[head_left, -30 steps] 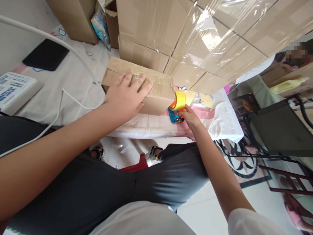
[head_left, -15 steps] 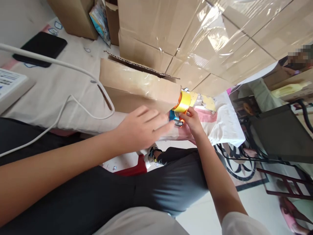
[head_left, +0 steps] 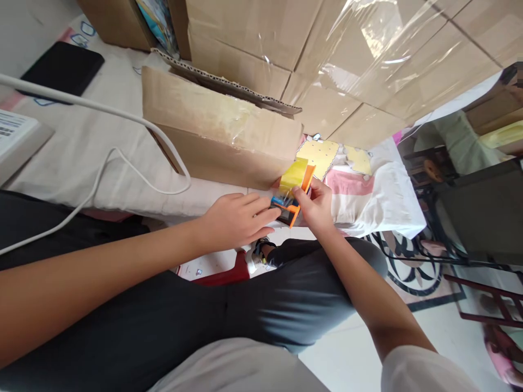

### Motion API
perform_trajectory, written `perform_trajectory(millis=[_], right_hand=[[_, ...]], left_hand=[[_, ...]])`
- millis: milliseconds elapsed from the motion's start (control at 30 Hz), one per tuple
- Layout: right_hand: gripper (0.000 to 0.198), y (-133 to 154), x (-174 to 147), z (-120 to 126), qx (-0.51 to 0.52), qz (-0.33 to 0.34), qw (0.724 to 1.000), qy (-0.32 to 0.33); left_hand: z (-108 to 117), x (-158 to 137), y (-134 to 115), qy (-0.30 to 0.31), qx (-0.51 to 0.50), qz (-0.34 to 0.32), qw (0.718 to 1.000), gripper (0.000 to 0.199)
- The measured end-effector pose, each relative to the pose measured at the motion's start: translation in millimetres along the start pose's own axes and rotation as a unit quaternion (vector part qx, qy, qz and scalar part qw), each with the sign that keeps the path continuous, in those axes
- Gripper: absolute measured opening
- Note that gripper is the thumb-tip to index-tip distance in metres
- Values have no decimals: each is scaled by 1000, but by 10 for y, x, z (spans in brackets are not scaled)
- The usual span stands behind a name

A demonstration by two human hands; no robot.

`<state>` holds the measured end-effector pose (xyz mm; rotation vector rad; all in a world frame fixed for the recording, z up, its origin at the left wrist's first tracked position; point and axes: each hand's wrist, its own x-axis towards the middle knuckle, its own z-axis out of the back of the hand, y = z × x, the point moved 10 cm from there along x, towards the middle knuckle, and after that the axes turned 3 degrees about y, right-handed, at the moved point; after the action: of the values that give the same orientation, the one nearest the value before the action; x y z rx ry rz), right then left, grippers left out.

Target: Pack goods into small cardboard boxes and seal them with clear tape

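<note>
My right hand (head_left: pixel 319 208) grips an orange and blue tape dispenser (head_left: pixel 293 208) with its thumb over the side. On the dispenser sits a roll of yellowish tape (head_left: pixel 293 175). Its dark front end points down toward my left hand (head_left: pixel 239 219). The left fingers are stretched out, with their tips at that front end; whether they touch the tape's loose end I cannot make out. Just behind the dispenser is the right end of a long cardboard box (head_left: pixel 220 155), whose top flap (head_left: pixel 232 87) stands partly raised.
Tall cartons wrapped in clear film (head_left: pixel 335 60) stand behind the box. A white cable (head_left: pixel 122 114) loops across the left. A black flat case (head_left: pixel 63 71) and a white box (head_left: pixel 20 139) lie at left. Torn yellow card pieces (head_left: pixel 321 155) lie on the cloth at right.
The dispenser has tilted and shifted slightly left and down in my right hand. My left hand has lowered, its fingers now at the dispenser's front end. The camera view has shifted slightly.
</note>
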<state>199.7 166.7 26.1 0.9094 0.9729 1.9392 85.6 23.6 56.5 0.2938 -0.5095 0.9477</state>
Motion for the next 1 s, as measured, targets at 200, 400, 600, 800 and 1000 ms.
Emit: perform_trajectory(millis=[200, 400, 600, 800, 1000], right_hand=[[52, 195, 36, -25, -38, 5, 999, -19], [66, 196, -48, -124, -41, 15, 999, 19], [63, 208, -53, -146, -34, 41, 997, 52], [61, 163, -45, -189, -52, 63, 992, 92], [60, 148, -70, -261, -84, 73, 984, 137]], left_hand=[[77, 9, 120, -20, -51, 42, 998, 23], [122, 22, 47, -26, -15, 2, 1000, 15], [181, 58, -39, -53, 28, -35, 998, 21], [206, 71, -23, -65, 31, -19, 997, 22], [197, 71, 13, -68, 32, -1, 997, 22]])
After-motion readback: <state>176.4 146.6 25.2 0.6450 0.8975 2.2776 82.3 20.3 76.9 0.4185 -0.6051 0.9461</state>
